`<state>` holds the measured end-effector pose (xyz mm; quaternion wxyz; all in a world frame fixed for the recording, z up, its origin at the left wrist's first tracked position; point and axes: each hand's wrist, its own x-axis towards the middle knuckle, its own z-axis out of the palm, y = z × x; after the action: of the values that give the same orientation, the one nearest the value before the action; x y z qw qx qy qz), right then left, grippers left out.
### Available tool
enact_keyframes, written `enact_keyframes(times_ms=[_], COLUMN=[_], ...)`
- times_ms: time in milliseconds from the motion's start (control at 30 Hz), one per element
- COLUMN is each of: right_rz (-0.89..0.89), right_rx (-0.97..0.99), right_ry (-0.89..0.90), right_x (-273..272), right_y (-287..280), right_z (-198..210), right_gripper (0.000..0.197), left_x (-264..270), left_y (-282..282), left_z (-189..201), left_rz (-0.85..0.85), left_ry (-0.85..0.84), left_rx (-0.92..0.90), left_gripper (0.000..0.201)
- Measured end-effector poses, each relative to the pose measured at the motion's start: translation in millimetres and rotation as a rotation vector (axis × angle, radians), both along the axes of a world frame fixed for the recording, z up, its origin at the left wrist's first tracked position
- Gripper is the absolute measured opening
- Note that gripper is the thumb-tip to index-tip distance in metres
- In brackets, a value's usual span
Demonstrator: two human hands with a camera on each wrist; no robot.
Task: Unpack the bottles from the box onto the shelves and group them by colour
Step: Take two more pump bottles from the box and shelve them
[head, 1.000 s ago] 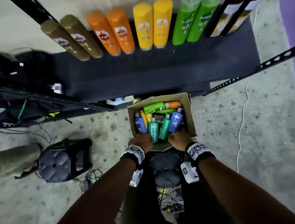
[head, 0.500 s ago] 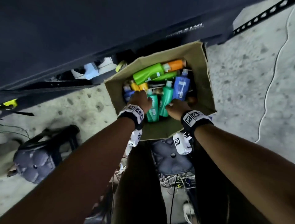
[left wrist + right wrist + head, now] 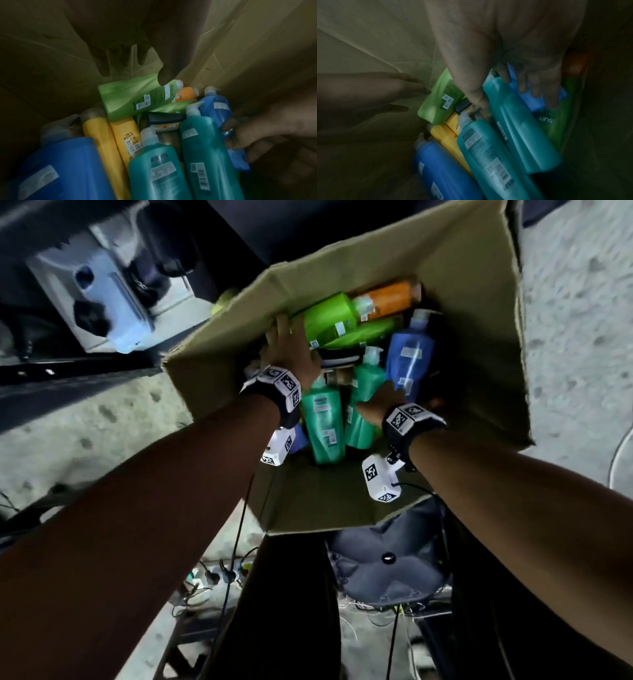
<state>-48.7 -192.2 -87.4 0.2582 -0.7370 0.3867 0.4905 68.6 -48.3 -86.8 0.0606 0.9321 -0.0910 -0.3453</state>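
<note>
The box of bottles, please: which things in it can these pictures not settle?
- Left hand: head view hides its fingertips behind the light green bottle.
- Right hand grip: blurred in both wrist views.
- Box floor: covered by bottles.
- Labels: too blurred to read.

Left hand open above light green bottle; thumb touching it; box around.
</note>
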Motion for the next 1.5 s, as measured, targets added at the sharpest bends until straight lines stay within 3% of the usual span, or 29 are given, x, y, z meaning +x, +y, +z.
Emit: enact_keyframes(times_ms=[100,300,467,667,867,967,1067,1200,1333,1433,1500], right_rz=[-0.096,-0.384,-0.389,-0.525,-0.478,-0.364,-0.274,-0.257,-0.368,-0.361,-0.362], right_rx=[0.077,0.016,0.016,-0.008,0.05,0.039,0.044,0.114,0.126,0.135,0.135], right_ry=[0.045,-0.1,-0.046,-0.097,-0.152,-0.164,-0.181,-0.109,-0.187,-0.225,-0.218], right_x=[-11.8,-24.7,-16.5,-18.6,-35.5,-40.1,-38.7,-24.4,-14.1,-8.9,-4.2], right_y=[9.7,12.7,4.0,16.5,23.1,14.1,1.2,-12.9,-23.3,-27.8,-31.6], right_z=[-20.5,-46.4,-43.6,-56.7,-72.5,-72.2,-69.3,-68.0,-62.1,-53.7,-42.6], right_gripper=[0.1,0.086,0.119,0.109,0.118,0.104,0.09,0.111,0.123,0.123,0.121], left_x=[-9.5,-25.1,-8.2,-8.5,-2.6,5.0,7.1,11.5,20.6,17.6,15.9], left_y=[6.5,17.4,8.7,0.2,-11.7,-14.2,-20.2,-27.1,-31.5,-30.4,-26.9], left_z=[-19.1,-44.9,-48.6,-53.4,-58.7,-63.0,-68.0,-69.5,-59.7,-45.5,-38.7], left_rz=[0.004,-0.046,-0.051,0.016,-0.047,-0.173,-0.183,-0.184,-0.256,-0.264,-0.191], left_ry=[0.003,-0.073,-0.177,-0.109,-0.094,-0.105,-0.107,-0.089,-0.081,-0.003,0.053], left_rx=[-0.004,0.021,0.119,0.086,0.107,0.147,0.139,0.084,0.071,0.109,0.099], left_gripper=[0.082,0.094,0.097,0.077,0.093,0.098,0.094,0.086,0.079,0.106,0.109])
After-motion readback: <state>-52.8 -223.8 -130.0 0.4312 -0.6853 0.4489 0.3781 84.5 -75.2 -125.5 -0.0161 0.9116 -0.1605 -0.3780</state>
